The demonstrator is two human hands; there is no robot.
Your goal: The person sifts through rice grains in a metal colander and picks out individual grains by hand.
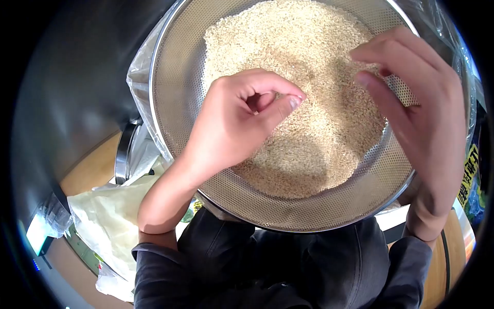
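Note:
A wide round metal sieve (288, 219) with a perforated wall rests over my lap, holding a heap of pale, husked-looking grain (288, 41). Above the middle of the heap is my left hand (242, 113), thumb and forefinger pinched together at the tips. Whatever the pinch holds, if anything, is too small to make out. My right hand (417, 87) hovers over the sieve's right side, its thumb and forefinger apart with a gap between them. Nothing shows in that gap. Both hands cast shadows on the grain.
Clear plastic sheeting (141, 77) surrounds the sieve's rim. To the lower left lies a pale plastic bag (108, 221), near a dark-rimmed round container (125, 154). A dark printed bag with yellow lettering (469, 175) stands at the right edge.

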